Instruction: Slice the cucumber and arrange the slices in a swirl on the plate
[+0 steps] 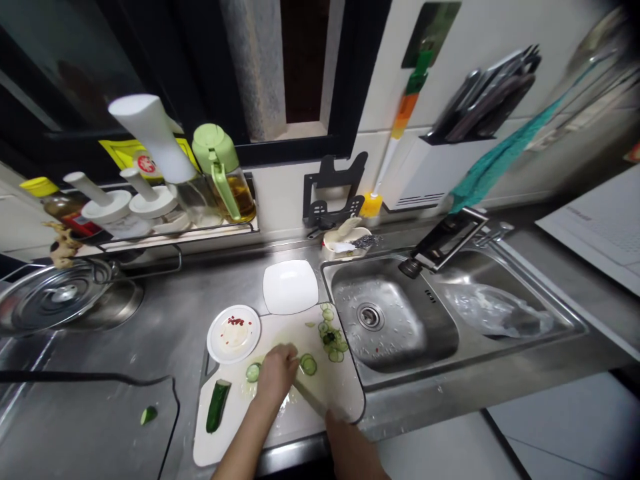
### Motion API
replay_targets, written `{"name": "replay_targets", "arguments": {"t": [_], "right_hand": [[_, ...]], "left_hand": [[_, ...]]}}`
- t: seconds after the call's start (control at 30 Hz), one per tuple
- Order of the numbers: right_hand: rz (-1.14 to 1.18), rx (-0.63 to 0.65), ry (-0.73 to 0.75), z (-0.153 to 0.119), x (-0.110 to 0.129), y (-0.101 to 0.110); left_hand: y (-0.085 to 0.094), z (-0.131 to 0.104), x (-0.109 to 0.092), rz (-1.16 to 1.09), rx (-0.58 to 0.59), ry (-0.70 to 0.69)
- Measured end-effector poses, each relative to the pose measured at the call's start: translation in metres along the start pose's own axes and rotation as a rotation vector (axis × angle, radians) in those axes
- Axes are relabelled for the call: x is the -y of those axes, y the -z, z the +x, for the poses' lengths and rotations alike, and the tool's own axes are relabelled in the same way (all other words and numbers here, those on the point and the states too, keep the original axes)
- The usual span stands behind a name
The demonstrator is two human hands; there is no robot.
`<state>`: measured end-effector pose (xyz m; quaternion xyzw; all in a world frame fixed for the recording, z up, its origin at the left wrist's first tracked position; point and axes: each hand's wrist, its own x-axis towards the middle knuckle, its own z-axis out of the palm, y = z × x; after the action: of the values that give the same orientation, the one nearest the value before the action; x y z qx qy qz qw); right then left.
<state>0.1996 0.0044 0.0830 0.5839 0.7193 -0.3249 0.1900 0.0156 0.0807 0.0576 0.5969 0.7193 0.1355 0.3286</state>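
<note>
Two hands are crowding the white plastic cutting board point(280, 427) beside the steel sink point(400, 320): left hand point(275, 373) pressing cucumber slices point(307, 363), right hand point(345, 433) gripping a knife point(310, 397).

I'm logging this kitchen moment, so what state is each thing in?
Left hand: pressed down on the cutting board, over the cucumber being sliced.
Right hand: gripping the knife.
Cucumber piece: uncut, lying on the board.
Cucumber slices: cut, heaped near the board's corner.
Round plate: holds red bits.
Square plate: bare.
Sink: wet, drain open.
</note>
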Motion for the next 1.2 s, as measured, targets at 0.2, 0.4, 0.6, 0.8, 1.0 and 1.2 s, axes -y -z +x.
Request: {"name": "replay_targets", "arguments": {"t": [0.2, 0.4, 0.6, 0.8, 1.0, 1.2], "right_hand": [[0.011, 0.066, -0.045, -0.005, 0.009, 0.013], [-0.003, 0.117, -0.055, -0.011, 0.020, 0.036], [-0.001, 0.144, -0.067, -0.011, 0.023, 0.042], [-0.050, 0.135, -0.063, -0.007, 0.019, 0.033], [0.012, 0.037, -0.064, -0.005, 0.012, 0.020], [0.005, -0.073, 0.015, -0.014, 0.003, 0.025]], "left_hand": [[-0.022, 0.013, -0.015, 0.044, 0.140, 0.075], [-0.029, 0.015, -0.016, 0.064, 0.158, 0.128], [-0.029, 0.014, -0.021, 0.038, 0.162, 0.111], [-0.026, 0.009, -0.022, -0.036, 0.142, 0.118], [-0.006, 0.001, -0.003, -0.074, 0.032, 0.201], [0.005, -0.012, 0.017, -0.078, -0.012, 0.286]]}}
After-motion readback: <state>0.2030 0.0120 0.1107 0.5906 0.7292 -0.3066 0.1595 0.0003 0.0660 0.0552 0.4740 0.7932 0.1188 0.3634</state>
